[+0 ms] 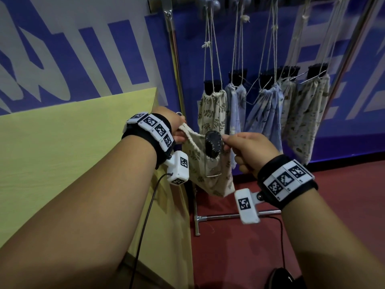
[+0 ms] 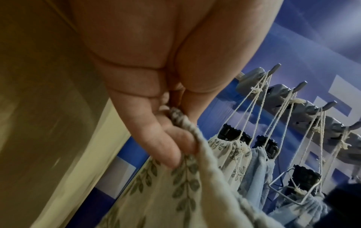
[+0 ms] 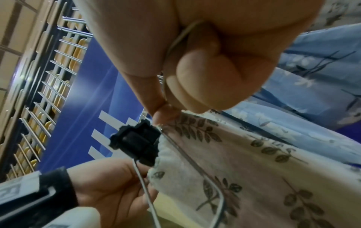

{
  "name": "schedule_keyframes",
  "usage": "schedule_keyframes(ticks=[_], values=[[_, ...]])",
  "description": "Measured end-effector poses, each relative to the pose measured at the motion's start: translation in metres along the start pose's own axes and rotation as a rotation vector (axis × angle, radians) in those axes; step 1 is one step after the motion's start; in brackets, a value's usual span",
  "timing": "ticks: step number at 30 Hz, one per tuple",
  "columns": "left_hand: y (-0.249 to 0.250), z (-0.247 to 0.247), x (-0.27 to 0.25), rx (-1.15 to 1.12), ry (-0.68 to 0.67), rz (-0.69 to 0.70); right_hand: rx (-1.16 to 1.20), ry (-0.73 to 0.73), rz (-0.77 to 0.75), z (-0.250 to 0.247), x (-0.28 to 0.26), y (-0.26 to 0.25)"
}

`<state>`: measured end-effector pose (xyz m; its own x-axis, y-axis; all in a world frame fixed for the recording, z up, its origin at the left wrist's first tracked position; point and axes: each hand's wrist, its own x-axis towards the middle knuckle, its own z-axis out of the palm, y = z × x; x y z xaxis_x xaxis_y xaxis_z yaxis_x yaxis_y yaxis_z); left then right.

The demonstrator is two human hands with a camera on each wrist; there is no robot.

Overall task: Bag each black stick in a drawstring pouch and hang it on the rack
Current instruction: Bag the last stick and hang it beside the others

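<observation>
I hold a cream leaf-print drawstring pouch between both hands, in front of the rack. My left hand pinches the left side of its mouth; in the left wrist view the fingers are curled on the gathered rim of the pouch. My right hand pinches the right side of the mouth, with a thin cord running through the palm. The ribbed top of a black stick pokes out of the pouch mouth. Its end shows in the right wrist view, with a bent wire attached.
Several filled pouches hang by cords from the rack's hooks straight ahead. A yellow table lies to my left. The rack's metal foot stands on the red floor below my hands. A blue and white wall is behind.
</observation>
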<state>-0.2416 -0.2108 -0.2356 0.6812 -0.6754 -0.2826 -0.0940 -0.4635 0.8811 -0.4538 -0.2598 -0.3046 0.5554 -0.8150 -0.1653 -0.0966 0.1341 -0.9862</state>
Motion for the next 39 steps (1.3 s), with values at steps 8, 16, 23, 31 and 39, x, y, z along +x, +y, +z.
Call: schedule_keyframes(ticks=[8,16,23,31,39], values=[[0.001,0.001,-0.009,0.091,-0.061,-0.006,-0.165,0.088,-0.113,-0.002,-0.001,-0.001],[-0.001,0.001,0.000,0.100,-0.055,0.018,-0.209,0.124,-0.108,-0.004,0.002,0.007],[0.002,-0.002,0.000,0.013,-0.234,-0.011,-0.221,0.098,-0.119,-0.001,0.001,0.007],[0.000,0.012,-0.006,0.152,-0.513,0.278,-0.150,-0.035,-0.115,0.015,0.003,0.009],[0.005,0.010,0.007,0.023,-0.162,0.321,-0.077,0.088,0.072,0.013,0.012,0.021]])
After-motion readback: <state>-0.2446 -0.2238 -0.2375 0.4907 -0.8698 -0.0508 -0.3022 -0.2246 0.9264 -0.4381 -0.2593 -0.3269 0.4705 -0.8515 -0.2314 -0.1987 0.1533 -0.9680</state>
